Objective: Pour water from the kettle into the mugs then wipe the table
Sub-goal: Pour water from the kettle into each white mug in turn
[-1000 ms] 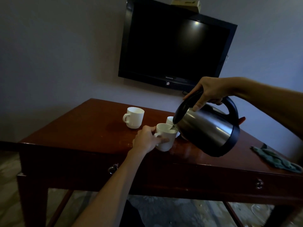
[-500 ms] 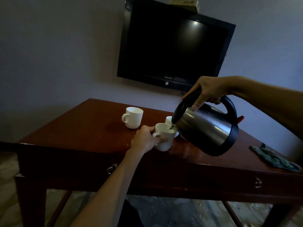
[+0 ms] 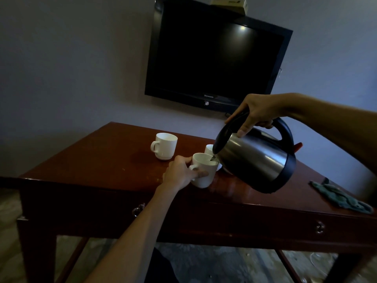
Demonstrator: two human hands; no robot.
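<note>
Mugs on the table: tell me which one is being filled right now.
The near mug, gripped by the left hand under the tilted kettle spout. The far-left mug stands alone; the third mug sits half hidden behind.

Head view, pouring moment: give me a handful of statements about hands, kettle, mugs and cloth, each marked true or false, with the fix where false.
1. The right hand grips the kettle by its black handle. True.
2. The kettle stands upright on the table. False: it is lifted and tilted, spout over the front mug.
3. The left hand holds the front mug at its handle. True.
4. The green cloth lies under the mugs. False: it lies apart at the table's right end.
5. Three white mugs are on the table. True: the front one, the left mug, and the rear mug, partly hidden by the kettle.
</note>
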